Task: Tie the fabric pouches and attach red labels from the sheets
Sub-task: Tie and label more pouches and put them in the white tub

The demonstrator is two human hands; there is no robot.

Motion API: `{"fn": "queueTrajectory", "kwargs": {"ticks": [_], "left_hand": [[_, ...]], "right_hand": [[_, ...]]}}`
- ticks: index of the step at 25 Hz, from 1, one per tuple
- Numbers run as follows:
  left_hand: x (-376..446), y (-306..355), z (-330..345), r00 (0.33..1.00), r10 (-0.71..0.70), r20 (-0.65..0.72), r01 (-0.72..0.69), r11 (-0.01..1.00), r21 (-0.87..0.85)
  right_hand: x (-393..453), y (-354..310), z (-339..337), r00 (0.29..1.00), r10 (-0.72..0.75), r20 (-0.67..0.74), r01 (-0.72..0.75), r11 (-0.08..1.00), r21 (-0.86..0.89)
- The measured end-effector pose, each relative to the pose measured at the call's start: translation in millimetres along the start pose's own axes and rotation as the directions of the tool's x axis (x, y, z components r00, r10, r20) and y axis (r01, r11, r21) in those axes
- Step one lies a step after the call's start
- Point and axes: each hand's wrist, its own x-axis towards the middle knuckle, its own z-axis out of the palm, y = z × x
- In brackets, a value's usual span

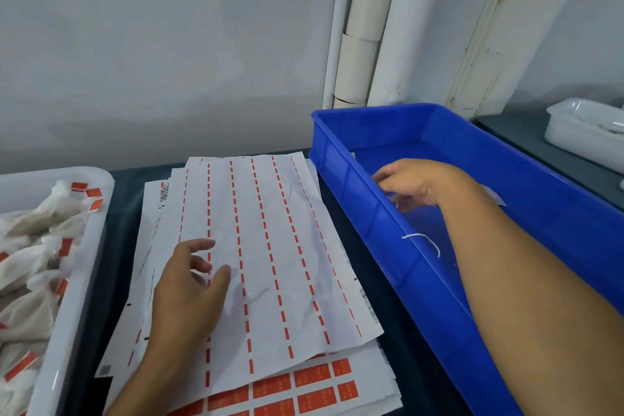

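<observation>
Sheets of white backing paper, crossed by dashed red lines where labels have been peeled off, lie in a loose stack in the middle of the dark table, and a lower sheet pokes out at the near edge with rows of red labels on it. The left hand rests on the left part of the top sheet, its fingers loosely bent and gripping nothing. At the right side of the table stands a blue bin, set at a slant, with a short piece of white string draped over its near rim. The right hand reaches into the bin, fingers curled around something small and pale near the inner wall; what it is cannot be told, nor whether it is truly pinched. At the left edge sits a white tray heaped with tied fabric pouches bearing red labels. Another white tray stands at the far right corner.
</observation>
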Motion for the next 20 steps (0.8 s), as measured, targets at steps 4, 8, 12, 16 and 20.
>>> {"fn": "queueTrajectory", "kwargs": {"ticks": [4, 8, 12, 16, 20], "left_hand": [[-1, -1, 0, 1.000, 0.003, 0.001, -0.003, 1.000, -0.010], [1, -2, -1, 1.000, 0.002, -0.008, -0.002, 1.000, -0.022], [1, -2, 0, 1.000, 0.009, -0.007, -0.009, 1.000, -0.027], [1, -1, 0, 1.000, 0.023, -0.018, -0.024, 0.999, -0.028], [-2, 1, -1, 0.999, 0.033, -0.026, -0.035, 0.998, -0.050]], "right_hand": [[-6, -5, -2, 1.000, -0.015, -0.019, 0.011, 0.981, -0.196], [-10, -14, -5, 0.999, 0.007, -0.039, -0.018, 0.956, -0.294], [-6, -16, 0, 0.973, -0.018, -0.232, -0.054, 0.952, -0.300], [-12, -27, -4, 0.917, -0.079, -0.392, -0.124, 0.876, -0.466], [-30, -58, -4, 0.801, -0.309, -0.513, -0.032, 0.833, -0.552]]}}
